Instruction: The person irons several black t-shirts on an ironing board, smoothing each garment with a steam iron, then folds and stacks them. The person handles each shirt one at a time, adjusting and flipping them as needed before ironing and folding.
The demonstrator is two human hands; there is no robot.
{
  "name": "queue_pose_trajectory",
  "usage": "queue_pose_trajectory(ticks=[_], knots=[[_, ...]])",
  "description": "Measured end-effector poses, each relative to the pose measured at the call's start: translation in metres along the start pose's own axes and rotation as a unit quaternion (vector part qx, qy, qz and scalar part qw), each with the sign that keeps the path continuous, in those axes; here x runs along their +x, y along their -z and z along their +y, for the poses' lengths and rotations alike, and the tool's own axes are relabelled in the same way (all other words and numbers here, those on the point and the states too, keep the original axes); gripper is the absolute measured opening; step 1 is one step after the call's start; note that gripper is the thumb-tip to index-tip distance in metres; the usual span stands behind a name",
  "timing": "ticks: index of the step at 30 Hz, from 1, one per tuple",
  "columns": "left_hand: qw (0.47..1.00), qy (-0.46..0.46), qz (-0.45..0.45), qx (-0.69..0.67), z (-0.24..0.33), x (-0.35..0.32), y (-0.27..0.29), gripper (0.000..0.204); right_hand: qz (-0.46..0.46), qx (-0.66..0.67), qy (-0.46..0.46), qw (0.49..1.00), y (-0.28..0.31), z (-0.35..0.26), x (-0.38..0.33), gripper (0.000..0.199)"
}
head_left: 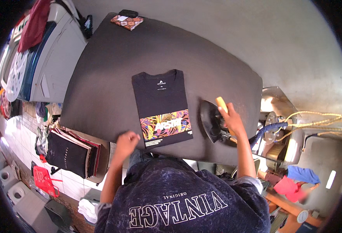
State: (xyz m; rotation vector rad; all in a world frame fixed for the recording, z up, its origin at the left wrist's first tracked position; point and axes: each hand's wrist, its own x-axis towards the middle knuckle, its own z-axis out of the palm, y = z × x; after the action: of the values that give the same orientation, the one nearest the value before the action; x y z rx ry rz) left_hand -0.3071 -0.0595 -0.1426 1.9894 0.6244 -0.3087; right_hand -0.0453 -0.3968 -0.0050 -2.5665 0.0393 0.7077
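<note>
A folded black T-shirt (161, 105) with a colourful leaf-patterned band lies flat on the dark padded table in front of me. My right hand (232, 119) is wrapped round the yellow handle of a black clothes iron (212, 121), to the right of the shirt. The iron looks tilted, its dark soleplate turned partly toward the shirt, and apart from it. Just off the shirt's lower left corner is my left hand (128, 142), its fingers curled in with nothing visible in them.
The dark table (101, 85) reaches far ahead, with a small patterned cloth (127, 22) at its far edge. A pile of folded clothes (72, 153) stands at the left. Cords and a blue-wrapped hose (270, 128) run off to the right. Another person (289, 186) is at the lower right.
</note>
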Motion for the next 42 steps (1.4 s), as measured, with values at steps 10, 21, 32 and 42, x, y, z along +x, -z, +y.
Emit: queue_pose_trajectory(ticks=[10, 21, 32, 42], knots=[[0.984, -0.107, 0.138, -0.025, 0.055, 0.213, 0.074, 0.023, 0.022, -0.178, 0.278, 0.944, -0.154, -0.174, 0.013, 0.044], [0.99, -0.111, 0.06, -0.054, 0.049, 0.238, 0.084, 0.016, -0.069, -0.279, 0.319, 0.903, -0.138, -0.178, 0.016, 0.045], [0.947, -0.215, 0.225, 0.082, 0.068, 0.206, 0.056, 0.027, -0.136, -0.262, 0.372, 0.88, -0.142, -0.187, 0.035, 0.046], [0.909, -0.217, 0.14, 0.326, 0.058, 0.178, 0.009, 0.061, 0.06, -0.23, 0.287, 0.928, -0.088, -0.076, 0.073, 0.046]])
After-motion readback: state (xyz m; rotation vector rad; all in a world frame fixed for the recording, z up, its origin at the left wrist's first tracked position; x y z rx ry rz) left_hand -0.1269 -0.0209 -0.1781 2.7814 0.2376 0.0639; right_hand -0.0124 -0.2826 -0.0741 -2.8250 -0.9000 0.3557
